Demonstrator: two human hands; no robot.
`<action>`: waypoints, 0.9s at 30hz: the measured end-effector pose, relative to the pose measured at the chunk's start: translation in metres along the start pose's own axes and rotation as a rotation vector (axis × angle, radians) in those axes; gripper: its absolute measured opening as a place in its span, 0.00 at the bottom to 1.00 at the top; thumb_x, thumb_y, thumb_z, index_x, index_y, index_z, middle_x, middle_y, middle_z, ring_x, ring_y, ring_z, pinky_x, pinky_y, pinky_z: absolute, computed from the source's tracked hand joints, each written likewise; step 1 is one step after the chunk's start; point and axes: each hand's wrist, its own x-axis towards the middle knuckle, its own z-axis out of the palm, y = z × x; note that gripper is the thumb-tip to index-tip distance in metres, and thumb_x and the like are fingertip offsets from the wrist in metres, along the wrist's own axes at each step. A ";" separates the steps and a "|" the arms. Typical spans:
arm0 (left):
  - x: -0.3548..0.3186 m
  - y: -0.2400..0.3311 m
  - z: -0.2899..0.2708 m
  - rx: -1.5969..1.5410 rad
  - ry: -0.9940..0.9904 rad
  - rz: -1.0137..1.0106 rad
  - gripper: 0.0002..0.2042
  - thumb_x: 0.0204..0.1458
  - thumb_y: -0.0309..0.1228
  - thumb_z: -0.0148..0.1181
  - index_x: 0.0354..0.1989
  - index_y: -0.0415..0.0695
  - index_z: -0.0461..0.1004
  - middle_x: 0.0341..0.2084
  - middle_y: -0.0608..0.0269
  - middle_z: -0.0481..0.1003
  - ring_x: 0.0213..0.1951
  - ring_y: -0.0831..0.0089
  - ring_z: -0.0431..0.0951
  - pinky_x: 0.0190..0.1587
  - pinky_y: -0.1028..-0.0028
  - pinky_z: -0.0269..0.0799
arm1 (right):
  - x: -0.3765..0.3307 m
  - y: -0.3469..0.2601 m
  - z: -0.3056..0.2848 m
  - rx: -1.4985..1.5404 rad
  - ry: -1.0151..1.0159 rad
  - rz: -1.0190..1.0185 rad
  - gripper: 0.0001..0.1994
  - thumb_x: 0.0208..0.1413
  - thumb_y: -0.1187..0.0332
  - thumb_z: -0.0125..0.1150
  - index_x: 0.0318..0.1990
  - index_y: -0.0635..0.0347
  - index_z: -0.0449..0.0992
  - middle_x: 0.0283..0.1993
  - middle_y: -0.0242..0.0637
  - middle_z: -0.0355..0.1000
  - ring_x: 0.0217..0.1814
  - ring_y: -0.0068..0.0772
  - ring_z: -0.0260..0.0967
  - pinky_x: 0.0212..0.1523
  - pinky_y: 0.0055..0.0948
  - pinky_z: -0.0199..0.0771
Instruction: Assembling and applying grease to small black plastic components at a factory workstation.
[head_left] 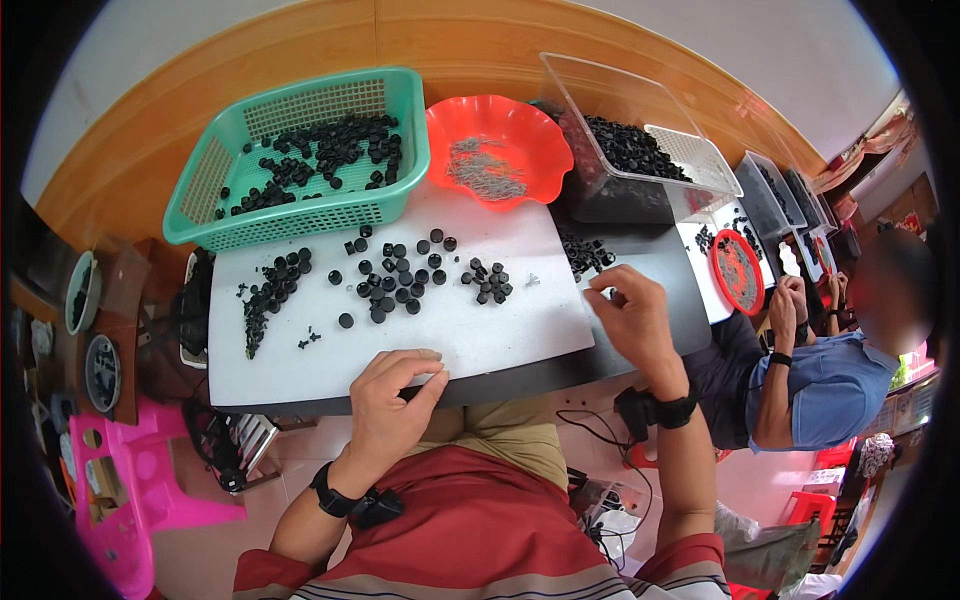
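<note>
At the near edge of the white board (520, 330), my left hand (396, 395) is closed in a pinch. Whatever lies between its thumb and forefinger is too small to name. My right hand (638, 318) hovers over the board's right edge, its fingers curled and pinched near small black parts (585, 255); I cannot make out what they hold. Round black caps (390, 285) lie scattered across the middle, with a smaller cluster of black pieces (487, 282) beside them. A long pile of black pieces (268, 295) runs down the left side. Tiny pale pieces (532, 281) sit right of the cluster.
Behind the board stand a green basket (300, 225) of black parts, a red scalloped bowl (545, 150) of thin metal pins and a clear bin (625, 200) of black parts. A person in a blue shirt (825, 400) works at right. A pink stool (150, 480) stands at left.
</note>
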 end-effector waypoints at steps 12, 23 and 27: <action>0.002 0.001 0.006 0.040 0.030 -0.011 0.04 0.50 0.24 0.70 0.34 0.41 0.84 0.37 0.57 0.84 0.39 0.63 0.83 0.42 0.70 0.78 | -0.002 0.067 -0.027 -0.020 0.103 0.081 0.05 0.52 0.75 0.69 0.36 0.63 0.83 0.34 0.39 0.80 0.25 0.34 0.72 0.30 0.32 0.72; 0.006 0.008 -0.001 0.063 -0.022 -0.100 0.04 0.51 0.23 0.69 0.35 0.38 0.83 0.36 0.56 0.84 0.37 0.65 0.85 0.41 0.71 0.80 | 0.051 -0.005 -0.024 0.066 -0.038 -0.093 0.04 0.52 0.76 0.68 0.36 0.64 0.81 0.33 0.39 0.77 0.28 0.36 0.74 0.32 0.32 0.73; 0.011 0.008 -0.001 0.083 -0.029 -0.057 0.04 0.50 0.23 0.69 0.34 0.38 0.83 0.35 0.57 0.84 0.37 0.64 0.85 0.40 0.71 0.80 | 0.102 -0.033 -0.002 -0.058 -0.083 -0.282 0.04 0.54 0.72 0.64 0.34 0.62 0.81 0.35 0.44 0.78 0.37 0.52 0.76 0.39 0.43 0.76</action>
